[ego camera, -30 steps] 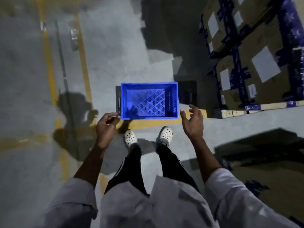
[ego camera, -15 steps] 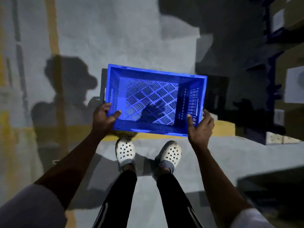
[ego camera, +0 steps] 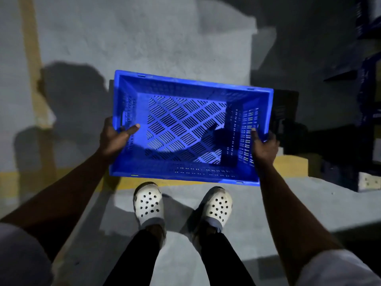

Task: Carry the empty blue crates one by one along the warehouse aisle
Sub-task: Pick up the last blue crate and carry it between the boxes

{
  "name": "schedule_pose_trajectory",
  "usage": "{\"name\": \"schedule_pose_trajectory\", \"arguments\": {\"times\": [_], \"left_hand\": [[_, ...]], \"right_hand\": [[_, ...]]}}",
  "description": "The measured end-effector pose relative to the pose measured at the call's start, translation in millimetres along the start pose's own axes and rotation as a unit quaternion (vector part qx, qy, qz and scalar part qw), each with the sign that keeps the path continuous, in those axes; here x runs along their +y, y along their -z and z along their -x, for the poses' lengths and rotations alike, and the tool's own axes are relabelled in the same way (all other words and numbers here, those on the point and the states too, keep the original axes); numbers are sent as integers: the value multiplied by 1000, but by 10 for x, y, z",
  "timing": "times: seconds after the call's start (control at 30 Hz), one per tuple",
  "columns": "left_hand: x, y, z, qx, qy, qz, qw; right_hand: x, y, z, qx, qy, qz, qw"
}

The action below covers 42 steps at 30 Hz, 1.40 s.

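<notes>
blue crate empty, held level in front of the white clogs, above the yellow floor line | left hand clamped on its left wall | right hand clamped on its right wall | opposite short sides gripped, judged for balanced carrying

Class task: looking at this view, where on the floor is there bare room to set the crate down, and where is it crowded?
Free: the grey floor beyond the blue crate, bordered by the yellow line on the left and dark racking on the right. Crowded: under the crate, where the white clogs stand, and the right edge by the racking. Left hand and right hand each grip a short side.
</notes>
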<state>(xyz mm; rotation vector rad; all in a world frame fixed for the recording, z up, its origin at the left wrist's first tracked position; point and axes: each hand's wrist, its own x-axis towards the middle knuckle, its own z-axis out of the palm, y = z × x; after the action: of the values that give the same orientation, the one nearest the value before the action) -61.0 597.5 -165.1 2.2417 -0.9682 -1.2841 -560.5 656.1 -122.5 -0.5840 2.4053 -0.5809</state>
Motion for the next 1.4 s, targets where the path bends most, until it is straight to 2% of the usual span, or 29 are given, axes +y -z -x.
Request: {"name": "schedule_pose_trajectory", "arguments": {"times": [0.1,0.3,0.37,0.47,0.6,0.7,0.8,1.0,1.23,1.4], "left_hand": [[-31,63,-157,-30,3,-14,999],[209,463,67,-43,-2,-11,999],[507,697,411,-41,1,-9,999],[1444,1053,1387,-12,6,-13,1000],[2083,1484,2198,25,-11,-23,999],[2294,1731,2452,48,-31,-75,996],[2969,1967,3230,31,-68,-142,987],[3558,2281,4001,-15,-138,-195,971],[3950,2592,4312,-68,-211,-246,943],[4332,2465,4504,-114,-267,-282,915]], "right_hand": [[55,108,-190,-19,-107,-100,989],[-414,839,562,-38,-66,-28,997],[-554,1199,872,-42,-71,-4,997],[-846,1870,1351,-47,-62,-6,997],[-1264,2789,1906,-36,-57,-21,998],[-1439,3412,2274,-6,-61,-8,998],[-1500,4004,2655,21,-48,1,999],[-1569,4903,3399,92,-36,-17,995],[-1465,5339,4594,182,-156,-57,969],[-1255,5490,5301,249,-213,-116,938]]}}
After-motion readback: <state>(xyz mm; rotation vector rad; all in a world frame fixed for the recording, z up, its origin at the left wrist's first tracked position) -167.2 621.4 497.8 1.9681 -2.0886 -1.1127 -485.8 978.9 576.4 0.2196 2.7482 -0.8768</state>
